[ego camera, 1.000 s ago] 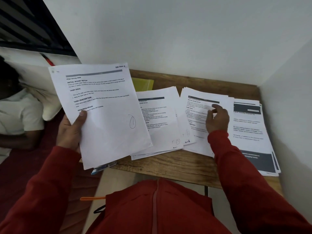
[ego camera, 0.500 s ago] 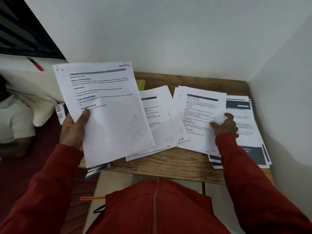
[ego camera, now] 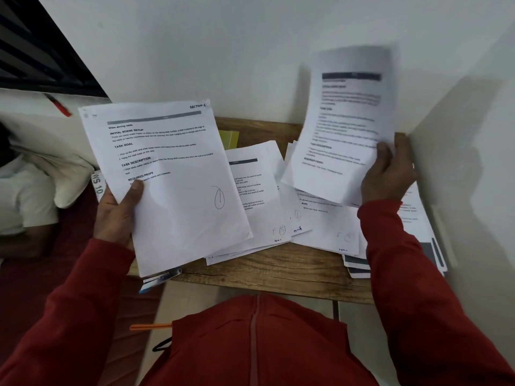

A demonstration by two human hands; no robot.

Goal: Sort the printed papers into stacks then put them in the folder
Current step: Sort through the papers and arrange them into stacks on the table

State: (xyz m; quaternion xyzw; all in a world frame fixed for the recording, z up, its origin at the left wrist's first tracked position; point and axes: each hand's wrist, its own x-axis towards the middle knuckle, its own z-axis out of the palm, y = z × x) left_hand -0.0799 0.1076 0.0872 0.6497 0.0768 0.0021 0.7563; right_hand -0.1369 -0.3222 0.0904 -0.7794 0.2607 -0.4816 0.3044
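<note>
A: Left hand (ego camera: 118, 215) grips a held batch (ego camera: 167, 179) at its lower left edge, thumb pressed on the top page, fingers behind. It is clear of the worktop (ego camera: 278, 271). The top page carries a circled pen mark.

B: And the right hand (ego camera: 388, 176)?

A: It pinches a single sheet (ego camera: 345, 121) at its lower right edge, thumb on the printed face, raised nearly upright near the wall. The sheet is blurred; its text cannot be read.

B: Where are the remaining papers?

A: Two loose piles lie flat on the worktop: a middle pile (ego camera: 256, 196) and a right pile (ego camera: 328, 227), overlapping where they meet. Sheets with dark bands (ego camera: 358, 264) lie under the right pile.

B: Handling?

A: In my judgement, light and limp. A sheet held by one edge will droop and curl, and the loose piles are likely to slide and fan out. An edge pinch suits one sheet; a batch wants fingers beneath and the thumb on top.

B: What is obscured?

A: No folder can be identified. A yellow item (ego camera: 230, 137) shows behind the batch, nature unclear. The right sleeve (ego camera: 404, 260) covers part of the right pile. Something blue and white (ego camera: 158, 280) protrudes beneath the batch; I cannot identify it.
</note>
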